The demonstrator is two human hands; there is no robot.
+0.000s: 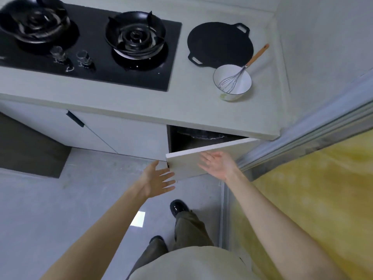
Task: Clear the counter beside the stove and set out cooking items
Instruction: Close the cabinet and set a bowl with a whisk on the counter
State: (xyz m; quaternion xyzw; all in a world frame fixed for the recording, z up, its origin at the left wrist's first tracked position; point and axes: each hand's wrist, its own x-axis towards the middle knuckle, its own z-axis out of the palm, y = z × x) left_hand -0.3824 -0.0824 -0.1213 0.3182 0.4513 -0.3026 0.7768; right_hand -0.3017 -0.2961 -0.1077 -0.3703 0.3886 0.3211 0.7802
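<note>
On the pale counter (193, 102) right of the stove lies a flat black griddle pan (220, 44) with two small handles. In front of it stands a white bowl (232, 82) holding a wire whisk (240, 74) with a wooden handle. Below the counter a white cabinet door (201, 158) stands partly ajar, with dark cookware dimly visible inside. My left hand (157, 179) is open, fingers spread, at the door's free left edge. My right hand (217, 163) is open, palm up, in front of the door's face. Neither hand holds anything.
A black two-burner gas stove (90, 49) with two clear knobs fills the counter's left. A closed cabinet door with a black handle (75, 118) is at lower left. A sliding door track (302, 146) and yellow surface lie on the right. My shoe (178, 207) stands on the grey floor.
</note>
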